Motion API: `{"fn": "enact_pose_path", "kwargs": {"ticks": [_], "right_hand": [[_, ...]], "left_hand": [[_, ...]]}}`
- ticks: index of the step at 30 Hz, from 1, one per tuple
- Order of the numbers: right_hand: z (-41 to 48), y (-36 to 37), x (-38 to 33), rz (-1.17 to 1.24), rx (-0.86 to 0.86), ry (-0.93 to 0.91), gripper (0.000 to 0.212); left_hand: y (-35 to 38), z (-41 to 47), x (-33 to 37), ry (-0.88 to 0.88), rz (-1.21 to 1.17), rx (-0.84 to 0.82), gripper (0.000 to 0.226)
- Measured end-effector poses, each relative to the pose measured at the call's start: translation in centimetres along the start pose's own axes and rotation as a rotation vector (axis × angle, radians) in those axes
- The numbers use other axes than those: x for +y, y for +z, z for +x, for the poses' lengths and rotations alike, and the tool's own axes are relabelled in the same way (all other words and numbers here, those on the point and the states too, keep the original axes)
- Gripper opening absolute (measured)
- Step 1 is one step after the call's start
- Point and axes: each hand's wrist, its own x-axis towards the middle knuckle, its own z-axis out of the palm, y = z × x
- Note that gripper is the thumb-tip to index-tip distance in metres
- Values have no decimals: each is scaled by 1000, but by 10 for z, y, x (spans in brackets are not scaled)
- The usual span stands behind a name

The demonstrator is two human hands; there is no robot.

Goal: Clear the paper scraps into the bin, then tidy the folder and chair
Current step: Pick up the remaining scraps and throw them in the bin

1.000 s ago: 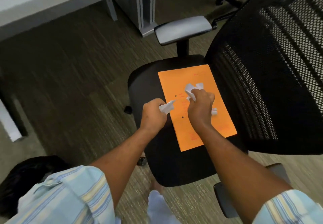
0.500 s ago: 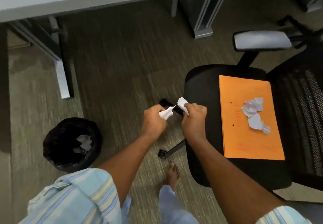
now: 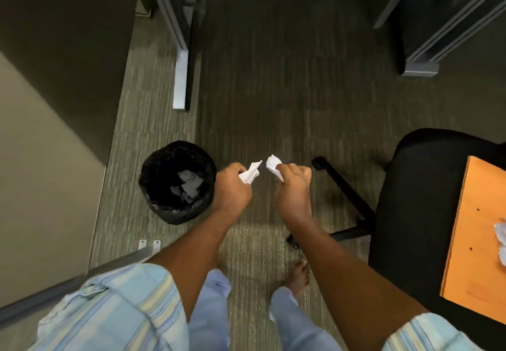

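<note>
My left hand [image 3: 232,189] is closed on a white paper scrap [image 3: 250,175], just right of the black lined bin [image 3: 153,175]. Several scraps [image 3: 189,183] lie inside the bin. My right hand [image 3: 293,186] grips another white scrap [image 3: 273,166], held over the carpet between the bin and the chair. The black chair seat [image 3: 416,186] is at the right, with the orange folder [image 3: 473,255] lying on it. More crumpled scraps [image 3: 501,233] rest on the folder at the frame's right edge.
Grey desk legs [image 3: 180,77] stand behind the bin, and another desk support [image 3: 419,68] is at the upper right. A beige wall panel [image 3: 41,172] is to the left. The chair's black base leg [image 3: 345,186] reaches across the carpet toward my hands. My bare foot [image 3: 298,274] is on the carpet.
The view has swung left from the chair to the bin. Both hands, each still holding a scrap, have moved away from the seat and now sit just right of the bin.
</note>
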Motion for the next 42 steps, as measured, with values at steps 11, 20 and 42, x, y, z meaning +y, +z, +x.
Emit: {"fn": "enact_pose_path", "kwargs": {"ticks": [11,20,42], "right_hand": [[0,129,-76,47,-262,-74,38],[15,260,-106,65,-449,-21,39],[60,337,-106,61,-651,-37,33]], "left_hand": [[-75,57,-128,-194,-24,160,34],[-85,119,-238,-346,27,133,37],[-65,172,-305,-420,2,89,26]]}}
